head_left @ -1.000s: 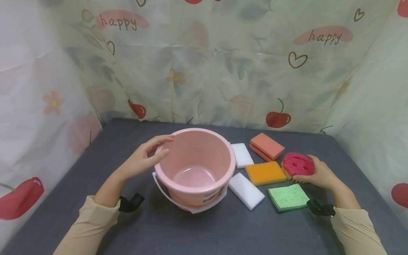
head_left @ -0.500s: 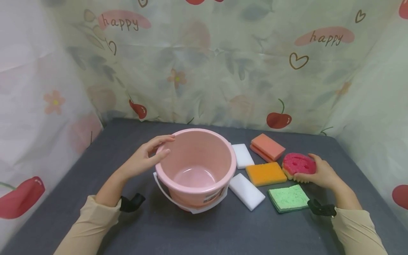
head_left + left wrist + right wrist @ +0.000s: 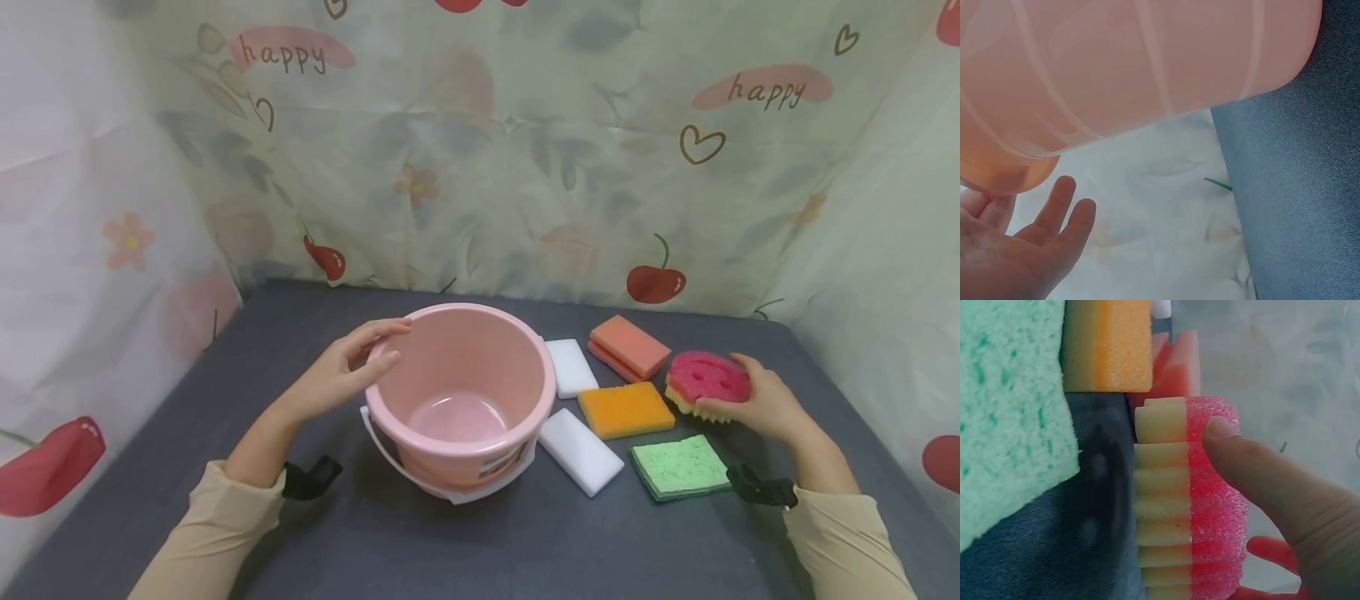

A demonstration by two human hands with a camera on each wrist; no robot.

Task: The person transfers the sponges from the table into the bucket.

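Note:
In the head view, a pink bucket (image 3: 459, 450) stands upright mid-table, with its white handle hanging down in front. My left hand (image 3: 341, 375) holds its left rim, thumb and index finger reaching over the edge. In the left wrist view, two fingers (image 3: 1063, 215) of that hand extend free beside the bucket wall (image 3: 1147, 69). On the right, my right hand (image 3: 765, 404) pinches a round red-and-yellow sponge (image 3: 705, 379) with a smiley-like face. Its ridged yellow side shows in the right wrist view, with my thumb (image 3: 1254, 462) pressed against the red layer.
Near the sponge lie an orange sponge (image 3: 626, 410), a green sponge pad (image 3: 678, 467) and a coral sponge (image 3: 630, 343). Two white sponge blocks lie beside the bucket: a rear one (image 3: 572, 368) and a front one (image 3: 581, 450). Printed cloth (image 3: 487, 208) surrounds the dark table (image 3: 480, 550).
My right hand has raised the red-and-yellow sponge slightly and shifted it a little right, showing more of its yellow side. The left hand and bucket stay in place.

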